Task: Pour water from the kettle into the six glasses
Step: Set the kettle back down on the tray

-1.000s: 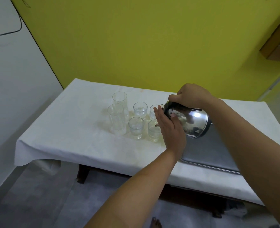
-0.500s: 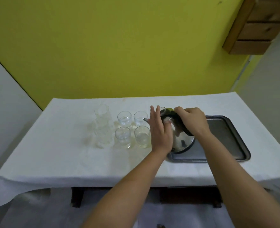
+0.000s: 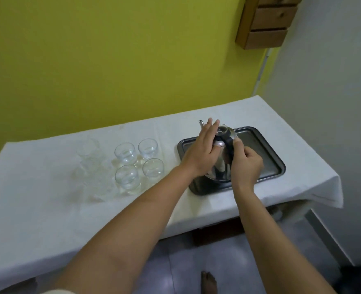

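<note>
A shiny steel kettle (image 3: 219, 166) with a black handle stands upright on a dark metal tray (image 3: 266, 162). My right hand (image 3: 246, 164) grips the black handle. My left hand (image 3: 203, 151) lies flat against the kettle's left side, fingers straight. Left of the tray stand several clear glasses: short tumblers (image 3: 125, 153) (image 3: 147, 148) (image 3: 127, 180) (image 3: 153, 170) holding a little water, and two taller glasses (image 3: 87, 149) (image 3: 96, 177) further left, blurred. The spout tip (image 3: 200, 123) pokes out behind my left fingers.
The table wears a white cloth (image 3: 37, 209) and stands against a yellow wall. A wooden drawer unit (image 3: 264, 22) hangs on the wall at upper right. A grey wall closes the right side. A bare foot (image 3: 209, 283) shows on the tiled floor below.
The kettle has swung back from its tilt over the glasses and now stands upright on the tray. My head has turned, shifting the whole table leftward in view.
</note>
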The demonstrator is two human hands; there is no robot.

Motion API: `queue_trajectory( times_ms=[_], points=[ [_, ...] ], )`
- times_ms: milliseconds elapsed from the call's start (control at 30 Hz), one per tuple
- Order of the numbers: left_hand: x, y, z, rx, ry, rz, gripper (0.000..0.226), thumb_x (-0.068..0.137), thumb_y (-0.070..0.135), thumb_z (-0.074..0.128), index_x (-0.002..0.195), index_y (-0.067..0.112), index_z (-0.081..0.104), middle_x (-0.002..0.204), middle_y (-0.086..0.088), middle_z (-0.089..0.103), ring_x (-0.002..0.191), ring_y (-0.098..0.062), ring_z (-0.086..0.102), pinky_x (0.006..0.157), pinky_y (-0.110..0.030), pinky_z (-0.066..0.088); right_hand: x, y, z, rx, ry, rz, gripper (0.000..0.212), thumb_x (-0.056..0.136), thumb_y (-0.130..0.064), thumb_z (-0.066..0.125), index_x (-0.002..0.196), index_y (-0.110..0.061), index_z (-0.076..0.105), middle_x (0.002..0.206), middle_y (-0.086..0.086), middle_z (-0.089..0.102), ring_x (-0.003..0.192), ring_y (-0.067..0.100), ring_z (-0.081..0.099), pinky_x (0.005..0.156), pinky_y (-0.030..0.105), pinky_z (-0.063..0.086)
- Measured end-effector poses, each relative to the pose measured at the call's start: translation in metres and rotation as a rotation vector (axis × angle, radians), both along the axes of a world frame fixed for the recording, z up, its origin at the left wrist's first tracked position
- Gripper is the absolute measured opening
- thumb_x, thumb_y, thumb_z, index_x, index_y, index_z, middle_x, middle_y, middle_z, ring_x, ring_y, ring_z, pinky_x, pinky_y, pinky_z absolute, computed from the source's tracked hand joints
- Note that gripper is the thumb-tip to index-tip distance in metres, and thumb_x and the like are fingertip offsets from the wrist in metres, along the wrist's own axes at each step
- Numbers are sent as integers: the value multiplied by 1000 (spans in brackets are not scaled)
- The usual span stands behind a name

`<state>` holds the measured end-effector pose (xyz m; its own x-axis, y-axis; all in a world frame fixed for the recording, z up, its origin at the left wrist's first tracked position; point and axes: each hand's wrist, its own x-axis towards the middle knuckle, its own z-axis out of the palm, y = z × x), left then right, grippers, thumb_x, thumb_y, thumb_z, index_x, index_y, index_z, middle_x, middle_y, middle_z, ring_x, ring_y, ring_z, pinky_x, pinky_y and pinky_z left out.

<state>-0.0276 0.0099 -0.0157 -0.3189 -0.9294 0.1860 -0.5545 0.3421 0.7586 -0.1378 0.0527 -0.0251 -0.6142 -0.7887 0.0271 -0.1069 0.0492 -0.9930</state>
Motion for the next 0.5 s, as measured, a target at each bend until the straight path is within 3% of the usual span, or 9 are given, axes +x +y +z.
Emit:
queue_trajectory(
  times_ms=[300, 500],
  points=[
    [-43, -44, -8, 12, -79, -98, 60, 96, 18, 37, 151, 20, 12, 162, -5, 4, 149, -13, 0, 120, -30, 5, -36, -35, -16, -22, -91, -98, 53, 93, -38, 61, 53, -9, 43, 42, -10, 34, 47, 9, 29, 50, 27, 29],
    [-66, -69, -13, 25, -107, -120, 60, 97, 17, 37, 151, 19, 11, 162, -5, 3, 149, -15, 0, 119, -29, 5, -59, -63, -29, -40, -119, -115, 53, 95, -32, 61, 52, -11, 38, 38, -12, 31, 44, 6, 27, 46, 23, 28]
  ],
)
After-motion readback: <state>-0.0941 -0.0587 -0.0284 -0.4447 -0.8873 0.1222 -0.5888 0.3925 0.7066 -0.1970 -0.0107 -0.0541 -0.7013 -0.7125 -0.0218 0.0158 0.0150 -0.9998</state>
